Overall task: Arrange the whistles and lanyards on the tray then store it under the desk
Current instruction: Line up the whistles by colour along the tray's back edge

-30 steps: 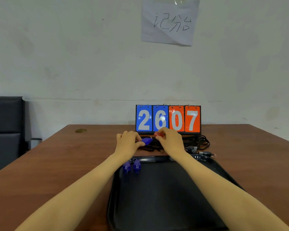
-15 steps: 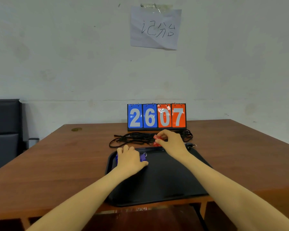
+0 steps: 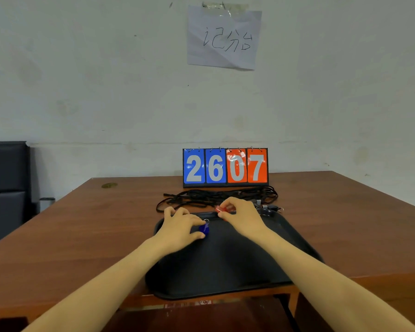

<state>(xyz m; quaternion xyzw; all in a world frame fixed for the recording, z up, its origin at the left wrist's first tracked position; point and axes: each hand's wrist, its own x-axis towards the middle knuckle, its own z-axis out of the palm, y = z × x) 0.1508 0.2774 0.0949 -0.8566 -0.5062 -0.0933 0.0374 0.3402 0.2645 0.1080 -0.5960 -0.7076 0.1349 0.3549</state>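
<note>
Now our left hand (image 3: 180, 226) pinches a blue whistle (image 3: 204, 229) over the tray (image 3: 216, 267) at mid-frame; our right hand (image 3: 243, 215) pinches a red whistle (image 3: 222, 209) at its far rim, lanyards (image 3: 198, 197) piled just above.

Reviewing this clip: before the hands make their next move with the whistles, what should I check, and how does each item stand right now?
1. Left hand grips the blue whistle over the tray: ok.
2. Right hand pinches the red whistle at the tray's far rim: ok.
3. Lanyards on the tray: not ok; they lie tangled on the desk behind it.
4. Tray fully on the desk: not ok; its near edge overhangs the desk's front edge.
5. Dark ringed item by the tray's far right corner is a whistle: cannot tell.
</note>
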